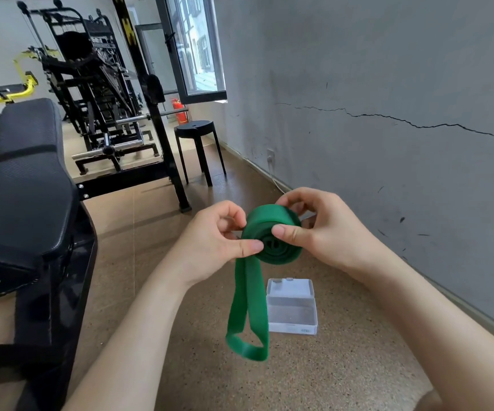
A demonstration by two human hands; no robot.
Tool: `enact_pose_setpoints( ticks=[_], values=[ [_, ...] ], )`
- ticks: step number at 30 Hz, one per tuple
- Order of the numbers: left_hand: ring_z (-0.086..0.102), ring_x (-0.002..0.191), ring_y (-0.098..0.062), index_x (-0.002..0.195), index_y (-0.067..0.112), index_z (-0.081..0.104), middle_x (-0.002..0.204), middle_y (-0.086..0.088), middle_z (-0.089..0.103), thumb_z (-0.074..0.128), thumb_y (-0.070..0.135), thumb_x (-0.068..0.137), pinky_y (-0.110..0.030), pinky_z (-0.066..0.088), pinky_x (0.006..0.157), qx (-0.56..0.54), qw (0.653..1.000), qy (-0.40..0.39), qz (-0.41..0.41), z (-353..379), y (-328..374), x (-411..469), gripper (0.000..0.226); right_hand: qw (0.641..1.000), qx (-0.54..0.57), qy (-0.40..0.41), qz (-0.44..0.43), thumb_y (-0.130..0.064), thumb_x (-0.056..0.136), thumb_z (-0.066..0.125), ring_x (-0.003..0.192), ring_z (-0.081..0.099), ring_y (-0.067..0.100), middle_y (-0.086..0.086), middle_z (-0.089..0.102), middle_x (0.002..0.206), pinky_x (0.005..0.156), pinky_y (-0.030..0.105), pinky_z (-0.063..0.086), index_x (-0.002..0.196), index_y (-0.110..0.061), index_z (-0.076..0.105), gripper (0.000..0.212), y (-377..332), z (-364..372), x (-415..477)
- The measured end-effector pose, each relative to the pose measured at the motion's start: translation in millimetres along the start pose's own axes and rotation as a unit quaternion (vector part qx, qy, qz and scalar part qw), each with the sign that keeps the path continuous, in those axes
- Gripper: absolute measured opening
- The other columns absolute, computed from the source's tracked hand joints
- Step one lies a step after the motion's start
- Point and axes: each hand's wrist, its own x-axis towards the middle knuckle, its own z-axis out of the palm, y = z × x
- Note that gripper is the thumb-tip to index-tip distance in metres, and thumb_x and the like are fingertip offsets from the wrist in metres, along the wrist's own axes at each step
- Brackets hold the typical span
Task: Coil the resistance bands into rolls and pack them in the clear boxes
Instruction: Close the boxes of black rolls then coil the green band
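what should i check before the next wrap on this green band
1. Grip on the coil: left hand and right hand both pinch the green resistance band at its coil. Ok.
2. Coil shape: the wound layers look snug and round. Ok.
3. Coiling complete: a looped tail hangs loose below the hands. Not ok.
4. Clear box at hand: it sits on the floor just beyond the hanging tail. Ok.
5. Box ready to load: the lid looks raised at the back and nothing shows inside. Ok.
6. Finished roll fits the box: cannot tell.
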Motion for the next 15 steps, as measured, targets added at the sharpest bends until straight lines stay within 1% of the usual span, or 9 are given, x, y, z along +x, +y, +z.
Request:
enact_pose_setpoints(
  ticks=[2, 3, 6, 9, 10, 11, 12, 14, 15],
  values=[
    [0.064, 0.06, -0.013, 0.079, 0.012, 0.045, 0.069, 0.0, 0.07, 0.076, -0.003, 0.072, -0.019, 0.047, 0.049, -0.023, 1.0, -0.015, -0.007, 2, 2, -1, 0.035, 0.996, 0.081, -0.001, 0.026, -0.015, 0.079, 0.078, 0.058, 0.052, 0.006, -0.005, 0.058, 0.081, 0.049, 0.016, 0.042, 0.101, -0.012, 0.065, 0.026, 1, 0, 0],
    [0.064, 0.058, -0.011, 0.08, 0.01, 0.043, 0.07, -0.002, 0.07, 0.075, -0.006, 0.073, -0.018, 0.046, 0.048, -0.036, 0.999, -0.015, -0.006, 3, 3, -2, 0.036, 0.993, 0.116, -0.001, 0.036, -0.012, 0.08, 0.076, 0.053, 0.051, 0.004, -0.003, 0.057, 0.08, 0.046, 0.015, 0.04, 0.102, -0.009, 0.064, 0.025, 2, 0, 1],
    [0.063, 0.057, -0.013, 0.08, 0.01, 0.042, 0.072, -0.006, 0.068, 0.074, -0.007, 0.073, -0.018, 0.046, 0.048, -0.048, 0.999, 0.004, 0.003, 4, 4, -3, 0.038, 0.981, 0.188, -0.002, 0.057, -0.009, 0.082, 0.073, 0.045, 0.049, 0.002, 0.001, 0.057, 0.078, 0.042, 0.017, 0.038, 0.103, -0.005, 0.063, 0.023, 1, 5, -1],
    [0.059, 0.056, -0.015, 0.078, 0.012, 0.043, 0.07, -0.006, 0.067, 0.076, -0.006, 0.072, -0.022, 0.046, 0.049, -0.011, 0.999, 0.029, 0.02, 2, 1, -2, 0.039, 0.976, 0.203, -0.011, 0.078, -0.011, 0.084, 0.072, 0.046, 0.051, 0.002, 0.002, 0.057, 0.081, 0.043, 0.018, 0.04, 0.102, -0.008, 0.061, 0.021, 0, 9, -4],
    [0.059, 0.056, -0.017, 0.077, 0.014, 0.043, 0.069, -0.005, 0.068, 0.078, -0.004, 0.071, -0.026, 0.048, 0.051, 0.012, 0.999, 0.036, 0.028, 2, 0, -2, 0.04, 0.981, 0.177, -0.02, 0.078, -0.013, 0.084, 0.072, 0.046, 0.052, 0.002, 0.001, 0.057, 0.084, 0.045, 0.019, 0.042, 0.103, -0.011, 0.06, 0.022, -1, 7, -4],
    [0.059, 0.056, -0.02, 0.076, 0.016, 0.044, 0.068, -0.005, 0.068, 0.08, -0.001, 0.069, -0.031, 0.051, 0.054, 0.039, 0.998, 0.04, 0.034, 2, -1, -2, 0.041, 0.991, 0.115, -0.031, 0.064, -0.016, 0.085, 0.072, 0.048, 0.054, 0.0, 0.0, 0.057, 0.089, 0.048, 0.021, 0.045, 0.105, -0.015, 0.059, 0.024, -2, 3, -5],
    [0.06, 0.056, -0.024, 0.075, 0.021, 0.045, 0.067, -0.005, 0.068, 0.083, 0.005, 0.066, -0.037, 0.054, 0.057, 0.073, 0.996, 0.037, 0.04, 3, -1, -2, 0.042, 0.998, 0.018, -0.041, 0.033, -0.022, 0.084, 0.073, 0.053, 0.056, -0.001, -0.003, 0.059, 0.094, 0.055, 0.024, 0.047, 0.109, -0.02, 0.057, 0.029, -3, -2, -6],
    [0.057, 0.056, -0.028, 0.075, 0.027, 0.046, 0.065, -0.007, 0.065, 0.083, 0.017, 0.06, -0.048, 0.055, 0.061, 0.156, 0.986, 0.023, 0.053, 6, 0, -3, 0.041, 0.983, -0.167, -0.053, -0.045, -0.037, 0.08, 0.074, 0.077, 0.059, -0.005, -0.008, 0.061, 0.104, 0.075, 0.027, 0.046, 0.12, -0.03, 0.052, 0.046, -5, -8, -9],
    [0.055, 0.056, -0.027, 0.075, 0.03, 0.046, 0.065, -0.005, 0.063, 0.081, 0.022, 0.058, -0.05, 0.054, 0.061, 0.188, 0.98, 0.014, 0.058, 8, 0, -3, 0.04, 0.972, -0.213, -0.06, -0.072, -0.041, 0.078, 0.073, 0.09, 0.059, -0.001, -0.009, 0.062, 0.108, 0.082, 0.03, 0.046, 0.124, -0.033, 0.048, 0.053, -8, -7, -10]
  ],
)
